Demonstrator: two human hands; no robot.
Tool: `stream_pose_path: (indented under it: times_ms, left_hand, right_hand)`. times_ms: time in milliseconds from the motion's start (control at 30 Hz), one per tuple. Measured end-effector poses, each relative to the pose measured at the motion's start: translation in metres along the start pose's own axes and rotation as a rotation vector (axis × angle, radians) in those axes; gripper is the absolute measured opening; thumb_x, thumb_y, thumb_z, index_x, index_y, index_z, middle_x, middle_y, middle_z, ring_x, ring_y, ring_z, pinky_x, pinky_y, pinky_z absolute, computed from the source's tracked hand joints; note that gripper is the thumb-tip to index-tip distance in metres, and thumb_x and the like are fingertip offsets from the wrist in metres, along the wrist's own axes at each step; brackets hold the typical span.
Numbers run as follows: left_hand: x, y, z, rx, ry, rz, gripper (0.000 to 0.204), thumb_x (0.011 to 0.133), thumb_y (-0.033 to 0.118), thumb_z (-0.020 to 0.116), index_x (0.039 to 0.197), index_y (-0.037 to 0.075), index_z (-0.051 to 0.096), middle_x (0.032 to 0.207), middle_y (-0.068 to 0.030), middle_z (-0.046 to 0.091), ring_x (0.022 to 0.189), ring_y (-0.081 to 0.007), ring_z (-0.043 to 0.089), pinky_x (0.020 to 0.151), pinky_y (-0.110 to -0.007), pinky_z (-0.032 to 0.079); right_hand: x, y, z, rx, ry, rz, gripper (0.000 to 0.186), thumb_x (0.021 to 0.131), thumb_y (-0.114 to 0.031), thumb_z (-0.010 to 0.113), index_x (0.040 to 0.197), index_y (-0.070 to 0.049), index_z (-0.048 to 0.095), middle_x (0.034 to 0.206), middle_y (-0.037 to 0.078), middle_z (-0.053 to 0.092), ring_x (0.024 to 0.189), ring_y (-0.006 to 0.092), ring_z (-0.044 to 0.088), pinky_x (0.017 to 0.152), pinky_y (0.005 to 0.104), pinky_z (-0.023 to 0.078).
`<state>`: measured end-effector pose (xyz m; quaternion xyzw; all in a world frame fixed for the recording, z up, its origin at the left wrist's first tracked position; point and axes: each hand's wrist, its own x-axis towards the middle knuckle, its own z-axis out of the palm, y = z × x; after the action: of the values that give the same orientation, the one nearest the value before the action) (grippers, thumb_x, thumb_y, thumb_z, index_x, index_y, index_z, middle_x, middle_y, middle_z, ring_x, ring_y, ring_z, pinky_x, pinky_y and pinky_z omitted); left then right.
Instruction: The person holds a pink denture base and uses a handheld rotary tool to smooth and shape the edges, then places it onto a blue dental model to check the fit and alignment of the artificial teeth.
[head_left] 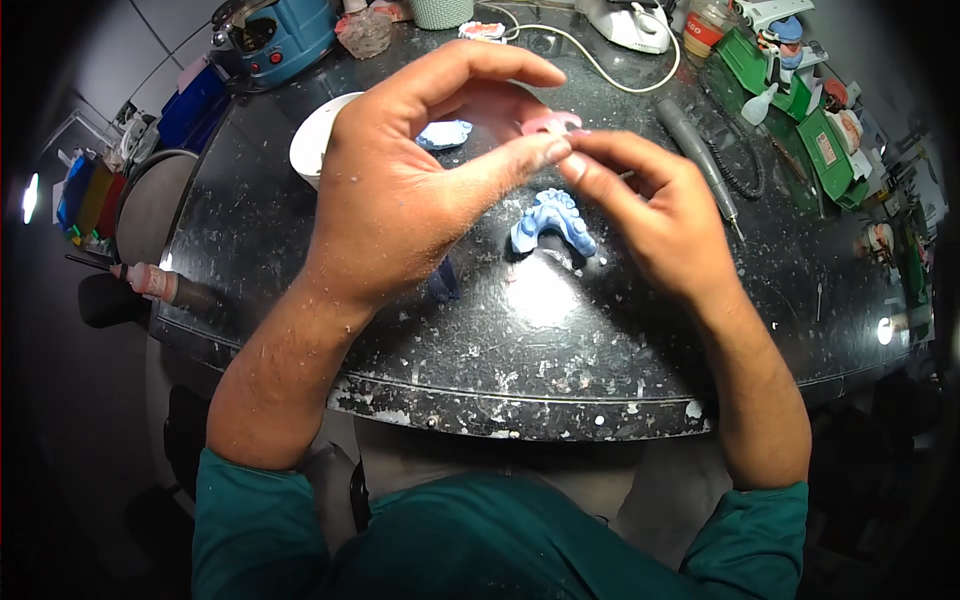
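Note:
Between both hands, above the bench, is a small pink denture piece (548, 124) with a pale edge. My left hand (400, 190) pinches it from the left with the thumb, its index finger arched over the top. From the right, my right hand (650, 200) grips its other end between thumb and index finger. Just below them a blue dental cast (553, 224), horseshoe-shaped with tooth forms, lies on the bench. Partly behind my left hand are another blue cast piece (445, 134) and a white bowl (312, 140). A dark blue scrap (443, 282) rests beside my left wrist.
The black, plaster-specked bench (480, 350) curves toward me. On the right lie a grey handpiece (695, 150) with a coiled cord and green trays (830, 150) holding models. A blue machine (275, 40) stands back left; a white device (630, 25) with its cable is at the back.

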<state>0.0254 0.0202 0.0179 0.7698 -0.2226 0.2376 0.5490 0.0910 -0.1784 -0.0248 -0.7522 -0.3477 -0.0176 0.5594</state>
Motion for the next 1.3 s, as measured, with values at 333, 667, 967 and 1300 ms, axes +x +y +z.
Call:
stream_pose_path:
  times_ms: [333,667,967,1300]
  left_hand:
    - [-0.005,-0.004,-0.002,0.048,-0.028,-0.073,0.025,0.084,0.002,0.073,0.109,0.0,0.071,0.097,-0.0049,0.07,0.092,-0.0108,0.066,0.084,-0.023,0.052]
    - [0.0,-0.023,-0.011,0.111,0.066,-0.235,0.015,0.092,0.006,0.067,0.105,0.0,0.069,0.096,-0.0036,0.071,0.093,-0.0083,0.065,0.086,-0.022,0.05]
    - [-0.004,-0.021,-0.005,0.058,0.055,-0.252,0.014,0.09,0.006,0.069,0.103,0.001,0.068,0.094,-0.0025,0.07,0.088,-0.0066,0.064,0.083,-0.021,0.05]
    - [-0.01,-0.016,0.002,-0.051,-0.115,-0.508,0.015,0.093,0.01,0.067,0.103,-0.002,0.065,0.094,-0.005,0.07,0.09,-0.0078,0.064,0.084,-0.022,0.049]
  right_hand:
    - [0.009,-0.005,-0.002,0.11,-0.138,0.034,0.023,0.091,-0.015,0.07,0.107,0.001,0.071,0.097,0.007,0.073,0.089,0.0114,0.066,0.079,0.0257,0.052]
    - [0.067,0.035,0.021,-0.357,-0.278,0.155,0.028,0.083,-0.028,0.076,0.084,-0.001,0.071,0.077,0.012,0.072,0.075,0.0216,0.07,0.073,0.0335,0.054]
    - [0.039,0.025,-0.03,0.32,-0.116,0.235,0.011,0.089,-0.011,0.069,0.097,-0.004,0.065,0.095,0.004,0.07,0.089,0.0087,0.065,0.079,0.0251,0.052]
    - [0.027,0.014,-0.035,0.137,-0.304,0.203,0.025,0.085,-0.013,0.076,0.107,-0.002,0.07,0.082,0.001,0.069,0.073,0.006,0.061,0.064,0.022,0.048]
